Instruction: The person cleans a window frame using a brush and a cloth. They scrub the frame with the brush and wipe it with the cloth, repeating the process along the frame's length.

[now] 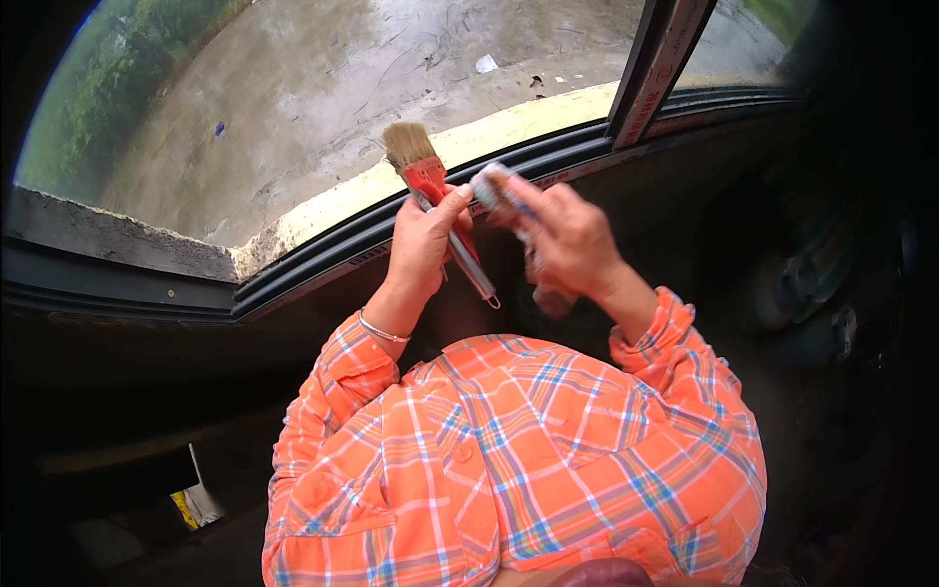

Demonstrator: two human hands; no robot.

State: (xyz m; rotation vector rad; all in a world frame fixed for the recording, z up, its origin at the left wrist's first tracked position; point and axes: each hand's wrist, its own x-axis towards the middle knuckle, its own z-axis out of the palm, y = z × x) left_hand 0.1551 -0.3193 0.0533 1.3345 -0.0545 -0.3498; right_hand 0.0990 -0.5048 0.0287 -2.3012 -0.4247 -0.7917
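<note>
My left hand [419, 246] grips a flat brush [425, 176] in front of the window. Its pale bristles point up over the sill, and the part below them is red. A silver handle [473, 270] ending in a wire loop slants down out of the same hand, beside a red strip; whether it belongs to the brush or to a second tool, I cannot tell. In my right hand [579, 238] is a crumpled cloth [490, 185], greyish and blurred. Part of it hangs below the fingers. The cloth is close to my left thumb; contact is unclear.
A dark window frame with sliding tracks [543, 158] runs across before me. An upright post [653, 81] with printed red-and-white film stands at the right. Beyond lie a pale, rough outer ledge [524, 125] and wet ground [293, 95]. Dim objects [807, 286] sit at the right.
</note>
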